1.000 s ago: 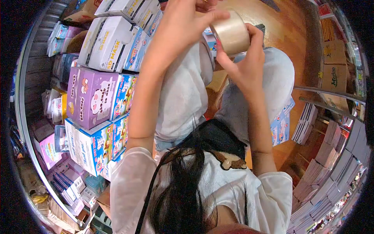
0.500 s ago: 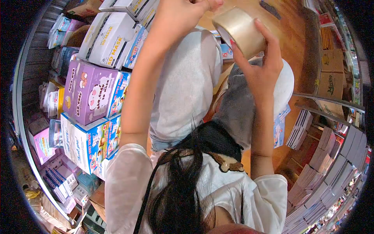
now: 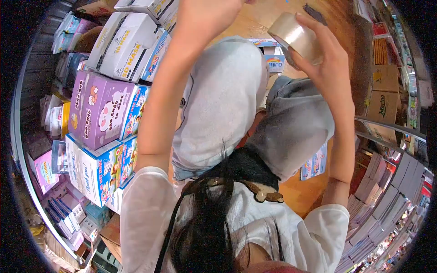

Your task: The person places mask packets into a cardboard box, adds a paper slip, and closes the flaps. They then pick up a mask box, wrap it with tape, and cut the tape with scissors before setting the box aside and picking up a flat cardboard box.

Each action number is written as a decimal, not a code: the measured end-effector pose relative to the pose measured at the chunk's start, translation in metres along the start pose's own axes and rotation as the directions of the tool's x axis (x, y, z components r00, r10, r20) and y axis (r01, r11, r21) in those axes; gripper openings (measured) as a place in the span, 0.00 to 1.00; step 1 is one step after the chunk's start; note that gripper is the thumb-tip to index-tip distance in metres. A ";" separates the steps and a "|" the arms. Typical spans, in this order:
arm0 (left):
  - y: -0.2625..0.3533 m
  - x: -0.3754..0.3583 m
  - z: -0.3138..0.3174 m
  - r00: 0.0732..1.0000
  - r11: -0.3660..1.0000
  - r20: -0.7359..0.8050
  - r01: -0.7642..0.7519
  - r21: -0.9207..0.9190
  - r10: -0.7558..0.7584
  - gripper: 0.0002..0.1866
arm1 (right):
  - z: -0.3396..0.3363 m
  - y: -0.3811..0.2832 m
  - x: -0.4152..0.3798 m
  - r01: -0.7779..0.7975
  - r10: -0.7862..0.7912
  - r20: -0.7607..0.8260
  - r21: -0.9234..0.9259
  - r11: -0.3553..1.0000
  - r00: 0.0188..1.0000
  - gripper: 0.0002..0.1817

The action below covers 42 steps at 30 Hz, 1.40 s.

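My right hand (image 3: 328, 61) is closed around a wide roll of clear packing tape (image 3: 295, 37), its thumb and fingers gripping the rim. The roll is tilted above the floor, beyond my right knee. My left hand (image 3: 207, 16) reaches to the top edge of the view, where most of its fingers are cut off. Whether it holds anything, such as a tape end, does not show. Below the roll, a small white and blue box (image 3: 275, 63) with a rainbow print shows past my knees.
Stacked mask cartons stand close on my left: a white one (image 3: 129, 48), a purple one (image 3: 102, 107) and a blue-white one (image 3: 86, 168). On the right are shelves with brown cartons (image 3: 384, 102) and stacks of grey-edged goods (image 3: 380, 207). A printed blue sheet (image 3: 314, 164) lies on the wooden floor.
My right hand has moved to the right with the tape roll. My left hand has shifted up, further out of view. My right knee has swung, uncovering more of the rainbow-printed box.
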<state>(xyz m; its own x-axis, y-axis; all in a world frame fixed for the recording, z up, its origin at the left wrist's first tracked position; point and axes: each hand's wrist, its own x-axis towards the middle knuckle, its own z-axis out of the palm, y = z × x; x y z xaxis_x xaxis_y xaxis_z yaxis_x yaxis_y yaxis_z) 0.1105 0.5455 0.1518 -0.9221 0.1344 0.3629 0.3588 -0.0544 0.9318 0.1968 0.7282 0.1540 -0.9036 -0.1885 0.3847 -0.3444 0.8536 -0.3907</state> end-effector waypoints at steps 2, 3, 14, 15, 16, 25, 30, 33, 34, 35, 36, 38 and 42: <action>-0.003 0.001 -0.002 1.000 1.000 -0.002 -0.006 -0.006 0.006 0.17 | -0.004 0.005 0.005 0.139 -0.141 -0.014 -0.073 0.988 0.990 0.29; -0.002 0.002 -0.002 1.000 1.000 -0.006 -0.011 -0.014 0.011 0.17 | -0.006 0.007 0.009 0.096 -0.094 0.030 -0.056 0.994 0.995 0.29; -0.009 0.011 -0.021 0.987 0.994 -0.124 -0.107 0.001 0.106 0.15 | 0.013 0.102 0.042 0.226 -0.226 0.133 0.014 0.974 0.965 0.34; -0.010 0.011 -0.021 0.985 0.996 -0.153 -0.085 -0.025 0.080 0.16 | 0.014 0.101 0.045 0.275 -0.270 0.124 -0.019 0.961 0.955 0.35; -0.010 0.010 -0.020 0.983 0.997 -0.178 -0.060 -0.054 0.050 0.17 | 0.012 0.098 0.048 0.318 -0.310 0.118 -0.055 0.947 0.943 0.35; -0.058 0.018 -0.031 0.986 0.977 -0.168 -0.035 -0.209 0.000 0.15 | 0.014 0.079 0.064 0.353 -0.340 0.230 -0.021 0.935 0.912 0.31; -0.142 -0.008 -0.035 0.897 0.872 -0.180 0.317 -0.374 -0.403 0.09 | 0.061 0.114 0.071 0.111 -0.125 0.308 0.064 0.992 0.943 0.29; -0.208 -0.040 -0.025 0.719 0.647 -0.130 0.511 -0.566 -0.682 0.10 | 0.085 0.127 0.077 -0.069 0.003 0.421 0.142 0.987 0.907 0.27; -0.223 -0.050 -0.020 0.666 0.582 -0.120 0.534 -0.613 -0.737 0.11 | 0.092 0.127 0.080 -0.037 -0.027 0.452 0.133 0.990 0.892 0.27; -0.237 -0.058 -0.016 0.610 0.516 -0.104 0.552 -0.655 -0.785 0.11 | 0.098 0.124 0.084 -0.006 -0.056 0.480 0.126 0.992 0.875 0.27; -0.251 -0.064 -0.014 0.587 0.472 -0.062 0.580 -0.663 -0.807 0.13 | 0.106 0.122 0.087 0.025 -0.084 0.507 0.122 0.992 0.858 0.27; -0.282 -0.074 -0.012 0.536 0.386 0.018 0.630 -0.674 -0.844 0.17 | 0.120 0.120 0.093 0.087 -0.134 0.540 0.112 0.990 0.831 0.26; -0.333 -0.093 -0.003 0.462 0.232 0.128 0.643 -0.730 -0.878 0.16 | 0.149 0.110 0.096 0.086 -0.129 0.646 0.098 0.991 0.752 0.25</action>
<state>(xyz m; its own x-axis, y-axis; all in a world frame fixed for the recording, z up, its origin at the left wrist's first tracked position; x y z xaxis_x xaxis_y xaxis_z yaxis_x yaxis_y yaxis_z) 0.0764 0.5482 -0.1924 -0.7225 0.2363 -0.6497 -0.6151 -0.6488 0.4481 0.0345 0.7315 0.0239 -0.7999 -0.5657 -0.2006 -0.4441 0.7826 -0.4361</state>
